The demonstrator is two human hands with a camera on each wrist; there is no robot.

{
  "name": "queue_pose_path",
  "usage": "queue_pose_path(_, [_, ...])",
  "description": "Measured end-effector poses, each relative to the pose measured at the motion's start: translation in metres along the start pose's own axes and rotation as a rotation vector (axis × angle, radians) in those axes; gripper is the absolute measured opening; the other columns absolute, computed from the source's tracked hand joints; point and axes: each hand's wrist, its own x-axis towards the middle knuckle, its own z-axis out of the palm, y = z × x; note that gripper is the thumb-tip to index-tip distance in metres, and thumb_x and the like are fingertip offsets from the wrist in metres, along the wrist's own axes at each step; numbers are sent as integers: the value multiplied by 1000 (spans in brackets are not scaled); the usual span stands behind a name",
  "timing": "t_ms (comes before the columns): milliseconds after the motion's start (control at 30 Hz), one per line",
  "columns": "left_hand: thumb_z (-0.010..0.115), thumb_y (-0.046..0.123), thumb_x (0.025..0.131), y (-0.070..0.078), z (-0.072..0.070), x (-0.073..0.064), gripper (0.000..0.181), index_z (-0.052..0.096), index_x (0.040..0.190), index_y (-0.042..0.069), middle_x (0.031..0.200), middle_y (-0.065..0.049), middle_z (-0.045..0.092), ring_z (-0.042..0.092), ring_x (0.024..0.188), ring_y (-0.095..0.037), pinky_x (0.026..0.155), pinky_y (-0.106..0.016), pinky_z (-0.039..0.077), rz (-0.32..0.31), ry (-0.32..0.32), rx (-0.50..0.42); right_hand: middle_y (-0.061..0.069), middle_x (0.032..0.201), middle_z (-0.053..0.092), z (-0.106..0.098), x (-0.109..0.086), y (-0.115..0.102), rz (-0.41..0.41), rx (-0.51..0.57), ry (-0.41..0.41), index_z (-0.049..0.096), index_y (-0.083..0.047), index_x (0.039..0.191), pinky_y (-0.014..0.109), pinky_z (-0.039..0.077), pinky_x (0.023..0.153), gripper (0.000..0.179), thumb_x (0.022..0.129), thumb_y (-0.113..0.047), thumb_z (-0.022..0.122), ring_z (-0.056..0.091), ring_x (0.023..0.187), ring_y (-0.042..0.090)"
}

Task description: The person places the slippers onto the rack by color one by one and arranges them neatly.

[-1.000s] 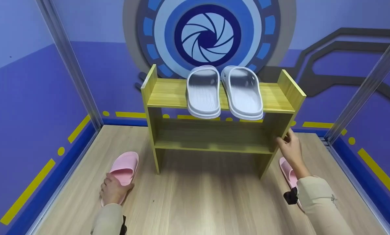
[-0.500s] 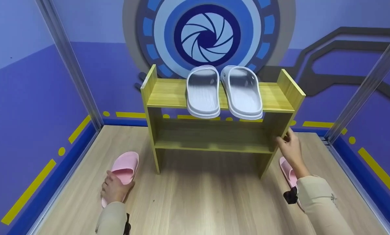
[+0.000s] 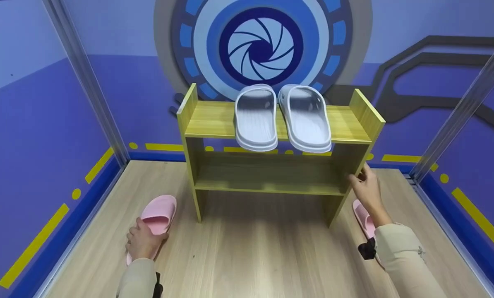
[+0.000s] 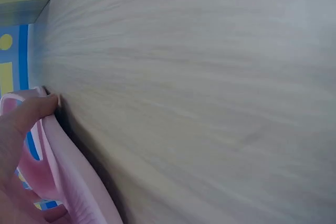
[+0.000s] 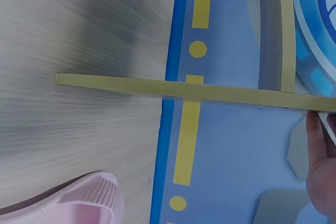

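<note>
On the floor at the left, a pink slipper [image 3: 159, 207] lies toe away from me. My left hand [image 3: 142, 241] grips it near its open middle, thumb along one side and fingers on the other. The left wrist view shows the thumb [image 4: 37, 109] on the edge of the slipper [image 4: 79, 174]. At the right, my right hand [image 3: 368, 188] touches the outer side of a two-tier wooden shoe rack [image 3: 267, 188]. In the right wrist view, the digits of that hand [image 5: 321, 169] meet the rack's side panel [image 5: 210, 93] from outside.
Two light grey clogs [image 3: 257, 118] stand side by side on the rack's top shelf. Another pink slipper [image 3: 365, 217] lies on the floor right of the rack, partly hidden by my right arm. Metal posts [image 3: 87, 82] and printed walls bound the wooden floor [image 3: 247, 256].
My left hand and the slipper under it shift only very slightly. The right hand stays against the rack, and the clogs have not moved.
</note>
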Motion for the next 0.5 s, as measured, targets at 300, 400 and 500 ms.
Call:
queue_pose_path(300, [74, 20, 61, 1, -14, 2, 96, 11, 125, -13, 107, -39, 28, 29, 102, -56, 79, -64, 25, 51, -139, -2, 19, 111, 54, 1, 3, 13, -13, -20, 4, 49, 2, 113, 14, 42, 67, 34, 80, -2, 54, 54, 95, 33])
queue_pose_path(400, [74, 19, 60, 1, -19, 2, 96, 10, 125, -12, 109, -39, 26, 29, 102, -56, 81, -64, 23, 74, -189, 4, 18, 111, 54, 1, 3, 12, -18, -28, 1, 49, 1, 114, 13, 42, 67, 34, 80, -2, 54, 54, 95, 32])
queue_pose_path(500, [74, 17, 59, 0, -24, 1, 96, 10, 125, -13, 112, -40, 26, 29, 103, -56, 83, -65, 21, 109, -221, 12, 17, 112, 53, 0, 3, 12, -26, -36, -5, 49, 1, 114, 13, 41, 67, 34, 80, -3, 54, 54, 95, 32])
